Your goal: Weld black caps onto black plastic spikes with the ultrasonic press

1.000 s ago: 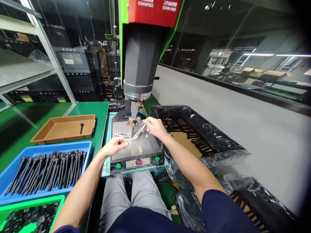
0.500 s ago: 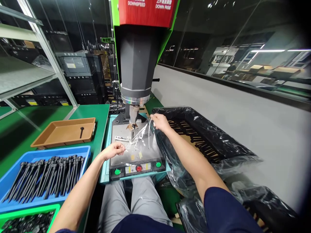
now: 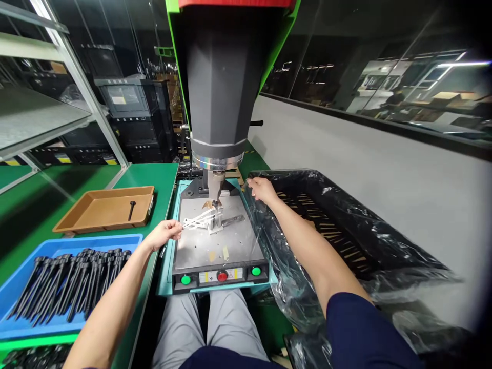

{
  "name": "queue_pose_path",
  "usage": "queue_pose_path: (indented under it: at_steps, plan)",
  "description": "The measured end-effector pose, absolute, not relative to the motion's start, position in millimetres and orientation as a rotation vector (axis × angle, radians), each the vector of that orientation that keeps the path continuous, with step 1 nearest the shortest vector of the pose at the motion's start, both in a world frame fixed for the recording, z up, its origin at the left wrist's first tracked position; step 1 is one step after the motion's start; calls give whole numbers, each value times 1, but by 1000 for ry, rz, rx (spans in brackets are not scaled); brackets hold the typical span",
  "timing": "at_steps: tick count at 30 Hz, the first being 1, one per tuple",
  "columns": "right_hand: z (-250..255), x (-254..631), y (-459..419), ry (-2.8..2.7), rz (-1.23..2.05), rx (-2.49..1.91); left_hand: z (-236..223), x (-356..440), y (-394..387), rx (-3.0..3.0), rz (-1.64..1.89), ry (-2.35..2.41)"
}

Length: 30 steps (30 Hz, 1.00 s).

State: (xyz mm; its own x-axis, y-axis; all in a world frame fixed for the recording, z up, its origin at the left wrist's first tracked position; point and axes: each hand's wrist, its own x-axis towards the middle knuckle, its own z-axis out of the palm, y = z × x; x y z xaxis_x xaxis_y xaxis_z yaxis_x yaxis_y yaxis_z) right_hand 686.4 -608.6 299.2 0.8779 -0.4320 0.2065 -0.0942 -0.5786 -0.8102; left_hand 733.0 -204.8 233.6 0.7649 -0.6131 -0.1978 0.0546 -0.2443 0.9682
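My left hand (image 3: 164,233) is at the left edge of the press's metal plate (image 3: 230,246). Its fingers pinch the end of a clear plastic strip (image 3: 196,220). The strip runs up right to the small fixture (image 3: 216,218) under the press horn (image 3: 215,184). My right hand (image 3: 263,188) reaches to the near rim of the black bag-lined bin (image 3: 346,220), right of the plate. Its fingers are curled, and I cannot make out what they hold.
The grey press head (image 3: 223,92) hangs over the plate. Two green buttons (image 3: 185,280) and a red one (image 3: 222,276) sit on the front panel. At left, a blue tray (image 3: 77,240) holds several black rods (image 3: 73,282). A brown tray (image 3: 96,215) holds one black bolt (image 3: 131,209).
My right hand has moved right, from over the plate to the bin's rim. My left hand has slid left, and the clear plastic now lies as a narrow strip by the fixture.
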Motion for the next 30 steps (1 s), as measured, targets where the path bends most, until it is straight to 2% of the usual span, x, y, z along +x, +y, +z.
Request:
queue_pose_path:
  at_steps: [15,24,30]
  plan:
    - [267,730,-631,589,-432,-2170,304,803,-231,2154,-321,-723]
    - [248,748,-651,665,-349,-2193,284,837,-221,2108,-499,-800]
    - [240,755,-652,672,-295,-2205,269,840,-227,2058,-458,-711]
